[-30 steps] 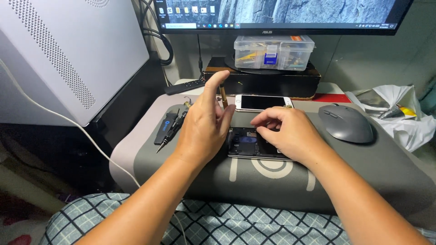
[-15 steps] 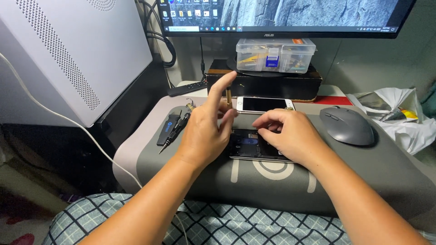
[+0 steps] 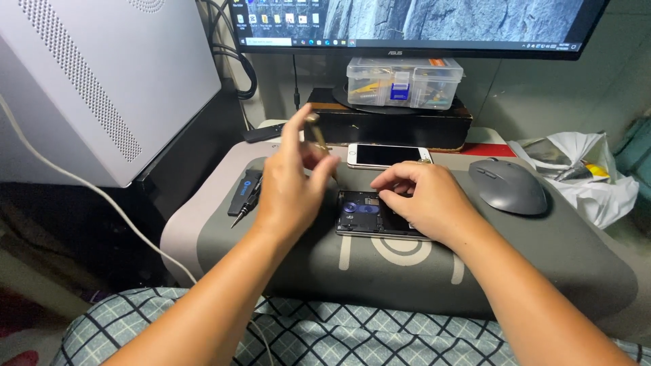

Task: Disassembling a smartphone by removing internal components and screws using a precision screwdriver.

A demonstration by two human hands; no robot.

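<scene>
Head view: left hand [image 3: 288,193], fingers pinching a small tool [image 3: 316,131], hovers at ten o'clock of the opened phone [image 3: 369,213]; right hand [image 3: 424,200] fingers press it together. A slip could scratch its insides.

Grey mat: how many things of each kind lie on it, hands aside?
On the grey mat:
Phones: 2, an opened phone under the right hand, and a white phone
Computer mouse: 1
Black tool pouch: 1
Total: 4
</scene>
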